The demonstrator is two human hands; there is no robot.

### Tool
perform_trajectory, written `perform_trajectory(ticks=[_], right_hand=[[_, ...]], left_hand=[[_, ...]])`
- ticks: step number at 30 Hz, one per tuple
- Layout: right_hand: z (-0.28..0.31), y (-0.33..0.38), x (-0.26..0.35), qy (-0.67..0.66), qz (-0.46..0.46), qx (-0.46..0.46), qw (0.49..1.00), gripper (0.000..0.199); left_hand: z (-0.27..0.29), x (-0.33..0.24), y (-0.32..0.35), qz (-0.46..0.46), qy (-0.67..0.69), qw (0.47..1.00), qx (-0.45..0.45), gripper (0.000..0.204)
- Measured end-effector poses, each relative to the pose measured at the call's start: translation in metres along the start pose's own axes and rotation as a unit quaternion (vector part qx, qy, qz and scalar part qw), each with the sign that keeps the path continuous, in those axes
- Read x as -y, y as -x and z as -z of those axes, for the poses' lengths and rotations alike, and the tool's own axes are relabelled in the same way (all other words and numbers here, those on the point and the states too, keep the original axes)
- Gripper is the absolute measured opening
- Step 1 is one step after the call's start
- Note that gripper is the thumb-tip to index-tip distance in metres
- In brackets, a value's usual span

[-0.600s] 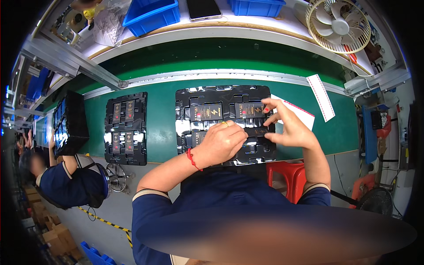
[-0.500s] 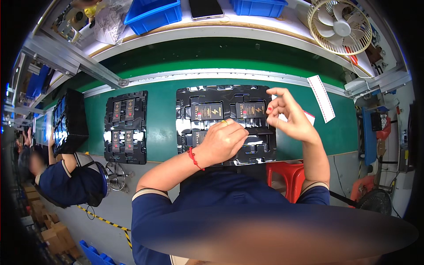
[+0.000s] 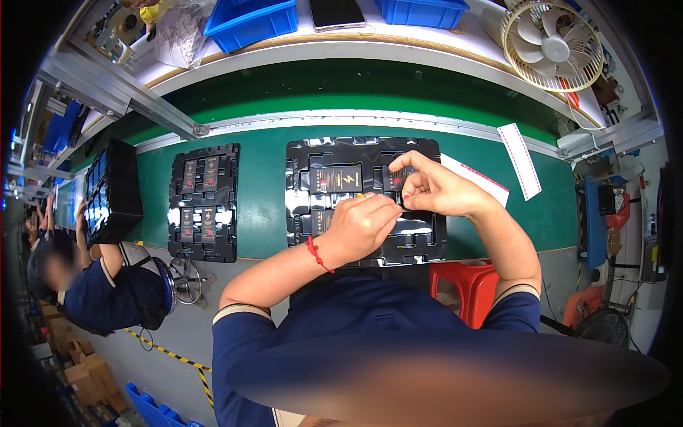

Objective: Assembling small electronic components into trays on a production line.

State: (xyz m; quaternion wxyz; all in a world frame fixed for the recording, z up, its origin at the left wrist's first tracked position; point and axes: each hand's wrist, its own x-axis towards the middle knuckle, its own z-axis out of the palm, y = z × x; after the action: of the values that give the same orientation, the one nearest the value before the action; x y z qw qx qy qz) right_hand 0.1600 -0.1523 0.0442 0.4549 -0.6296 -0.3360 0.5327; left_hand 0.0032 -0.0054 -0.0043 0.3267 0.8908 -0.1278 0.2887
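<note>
In front of me lies a black moulded tray (image 3: 302,153) with flat black battery packs in its pockets. One battery pack (image 3: 338,179) sits at the upper left, and another battery pack (image 3: 321,222) lower down is partly covered by my hand. My left hand (image 3: 364,226) is closed over the tray's lower middle, fingertips pinched together; whatever they grip is hidden. My right hand (image 3: 441,188) is above the tray's right side, thumb and index finger curled into a pinch close to my left fingertips. It partly covers the upper right battery pack (image 3: 396,178). Anything in this pinch is too small to make out.
A second black tray (image 3: 203,249) with several battery packs lies left, beyond it a tall tray stack (image 3: 117,192) beside a seated co-worker (image 3: 114,292). Right of my tray are a label sheet (image 3: 480,178) and white strip (image 3: 519,160). A shelf holds blue bins (image 3: 252,28) and a fan (image 3: 555,50).
My right hand has moved left and down from the tray's right edge toward my left fingertips, its fingers closing into a pinch. My left hand has stayed nearly in place.
</note>
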Motion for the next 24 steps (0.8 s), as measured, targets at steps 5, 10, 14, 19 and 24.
perform_trajectory(ticks=[5, 10, 14, 19, 24], right_hand=[[-0.0007, -0.0021, -0.0027, 0.009, -0.004, 0.002, 1.000, 0.058], [-0.0008, -0.0028, -0.0041, 0.017, -0.006, -0.005, 1.000, 0.061], [-0.0026, -0.0019, -0.0022, 0.016, -0.011, -0.012, 1.000, 0.062], [-0.0043, -0.0009, -0.0015, 0.032, -0.020, -0.017, 0.999, 0.063], [-0.0096, -0.0030, 0.0035, 0.109, -0.018, -0.047, 0.993, 0.064]], left_hand=[[0.0006, -0.0007, -0.0004, 0.005, 0.004, 1.000, -0.003, 0.011], [-0.0005, 0.0001, -0.0006, 0.000, 0.002, 1.000, -0.010, 0.012], [-0.0013, 0.0004, -0.0009, 0.001, 0.001, 1.000, -0.013, 0.012], [-0.0008, -0.0003, -0.0016, 0.006, 0.002, 1.000, -0.011, 0.011], [-0.0001, -0.0004, -0.0012, 0.013, 0.007, 1.000, -0.008, 0.010]])
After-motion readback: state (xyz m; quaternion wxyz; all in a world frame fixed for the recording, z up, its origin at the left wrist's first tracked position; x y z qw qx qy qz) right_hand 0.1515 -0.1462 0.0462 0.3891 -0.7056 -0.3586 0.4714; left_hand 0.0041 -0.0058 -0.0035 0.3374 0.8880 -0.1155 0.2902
